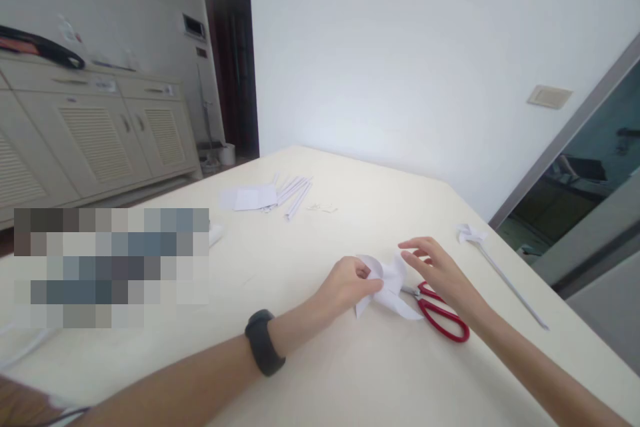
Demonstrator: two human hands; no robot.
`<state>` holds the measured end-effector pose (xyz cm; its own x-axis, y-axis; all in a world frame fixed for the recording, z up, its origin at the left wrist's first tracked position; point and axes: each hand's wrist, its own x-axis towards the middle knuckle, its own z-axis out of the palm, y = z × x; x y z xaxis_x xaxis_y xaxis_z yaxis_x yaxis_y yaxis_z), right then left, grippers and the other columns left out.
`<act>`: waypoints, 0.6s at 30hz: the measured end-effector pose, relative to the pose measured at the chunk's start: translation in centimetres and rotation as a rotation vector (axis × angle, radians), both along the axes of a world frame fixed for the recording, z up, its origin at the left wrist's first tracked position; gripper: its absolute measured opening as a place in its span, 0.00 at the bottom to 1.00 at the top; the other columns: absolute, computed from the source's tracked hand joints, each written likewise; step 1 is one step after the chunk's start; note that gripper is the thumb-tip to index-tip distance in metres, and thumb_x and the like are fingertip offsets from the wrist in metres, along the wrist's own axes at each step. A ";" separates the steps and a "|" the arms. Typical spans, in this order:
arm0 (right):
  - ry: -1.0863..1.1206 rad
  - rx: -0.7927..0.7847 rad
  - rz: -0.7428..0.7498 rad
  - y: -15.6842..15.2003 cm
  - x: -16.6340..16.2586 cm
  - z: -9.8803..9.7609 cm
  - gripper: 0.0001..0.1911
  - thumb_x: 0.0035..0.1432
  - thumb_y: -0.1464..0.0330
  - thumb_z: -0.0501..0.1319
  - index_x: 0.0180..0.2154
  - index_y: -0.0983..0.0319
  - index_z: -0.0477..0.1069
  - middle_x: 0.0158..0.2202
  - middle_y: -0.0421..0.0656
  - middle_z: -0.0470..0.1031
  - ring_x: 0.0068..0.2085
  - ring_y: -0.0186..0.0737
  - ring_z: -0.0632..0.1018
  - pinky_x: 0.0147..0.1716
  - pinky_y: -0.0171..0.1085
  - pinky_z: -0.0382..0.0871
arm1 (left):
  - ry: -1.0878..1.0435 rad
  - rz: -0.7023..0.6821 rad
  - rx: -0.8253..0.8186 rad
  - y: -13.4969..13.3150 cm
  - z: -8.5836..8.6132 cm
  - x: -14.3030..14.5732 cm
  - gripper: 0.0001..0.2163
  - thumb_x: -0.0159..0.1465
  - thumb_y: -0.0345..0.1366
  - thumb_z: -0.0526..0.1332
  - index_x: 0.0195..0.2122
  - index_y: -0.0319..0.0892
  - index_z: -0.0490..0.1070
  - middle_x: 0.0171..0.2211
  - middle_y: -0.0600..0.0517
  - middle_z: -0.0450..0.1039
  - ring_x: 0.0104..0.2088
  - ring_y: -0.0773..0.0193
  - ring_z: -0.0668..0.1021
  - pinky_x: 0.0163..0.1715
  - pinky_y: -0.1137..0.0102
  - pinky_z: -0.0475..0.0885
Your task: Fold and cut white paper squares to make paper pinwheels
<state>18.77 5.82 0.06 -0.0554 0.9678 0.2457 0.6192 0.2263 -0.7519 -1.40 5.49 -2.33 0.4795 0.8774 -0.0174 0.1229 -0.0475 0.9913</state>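
Left hand (350,280): pinched the pinwheel (393,278) near its middle, between thumb and fingers; wore a black band (265,342) at the wrist.
Right hand (440,270): hung apart from the left, just beside the pinwheel, with fingers loosely spread and bent; could not be told whether touching a blade tip.
Pinwheel: showed white paper with curved blades; was held between the hands, well in from the right edge of the table (310,347).
Scissors (424,305): lay under the right hand, with red handles toward the right edge and blades partly hidden by the pinwheel.
Second pinwheel (473,235): lay near the right edge, fixed to a white stick (515,285) running alongside that edge.
Scraps (323,207): lay scattered between the pinwheel and the far left corner.
Rods (295,195): lay loosely bunched near the far left corner.
Sheets (255,198): lay by the left edge, just beside the rods.
Wall (380,80): stood behind the far edge.
Cabinet (95,140): stood beyond the left edge.
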 end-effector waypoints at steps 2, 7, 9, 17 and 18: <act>-0.061 -0.045 0.073 3.5 -1.7 0.4 0.10 0.63 0.64 0.60 0.43 0.63 0.72 0.46 0.46 0.73 0.43 0.43 0.76 0.45 0.48 0.71 | 0.051 0.004 0.010 0.3 -0.4 0.1 0.09 0.64 0.37 0.62 0.40 0.37 0.74 0.40 0.49 0.76 0.40 0.59 0.79 0.43 0.59 0.74; -0.165 -0.085 0.184 11.9 -8.1 0.1 0.15 0.64 0.65 0.59 0.50 0.63 0.69 0.50 0.47 0.73 0.45 0.44 0.77 0.42 0.47 0.75 | 0.168 -0.012 0.015 0.4 -0.7 0.1 0.11 0.65 0.40 0.60 0.43 0.37 0.72 0.42 0.49 0.75 0.41 0.58 0.78 0.42 0.59 0.74; -0.210 -0.070 0.183 14.2 -10.3 -0.6 0.15 0.64 0.65 0.59 0.51 0.62 0.68 0.51 0.47 0.72 0.46 0.45 0.77 0.44 0.48 0.74 | 0.196 -0.019 0.014 0.4 -0.5 0.0 0.11 0.65 0.40 0.60 0.44 0.37 0.72 0.43 0.48 0.75 0.42 0.58 0.77 0.43 0.58 0.74; -0.329 -0.051 0.103 18.0 -12.2 -2.9 0.16 0.64 0.65 0.59 0.52 0.62 0.68 0.52 0.48 0.71 0.47 0.46 0.76 0.44 0.49 0.74 | 0.264 -0.069 0.008 0.9 -0.4 -0.4 0.11 0.66 0.40 0.60 0.43 0.37 0.72 0.43 0.49 0.75 0.42 0.58 0.78 0.42 0.59 0.74; -0.336 -0.056 0.096 18.2 -12.0 -2.9 0.16 0.64 0.65 0.59 0.52 0.62 0.68 0.52 0.48 0.71 0.47 0.46 0.76 0.44 0.49 0.74 | 0.267 -0.071 0.009 1.0 -0.5 -0.4 0.12 0.66 0.40 0.60 0.43 0.37 0.72 0.43 0.48 0.75 0.42 0.58 0.77 0.43 0.58 0.74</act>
<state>6.73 23.99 -2.85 -0.2157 0.9657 0.1444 0.8122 0.2595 -0.5225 -1.82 6.46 -2.88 0.5194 0.8423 -0.1439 0.3762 -0.0743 0.9235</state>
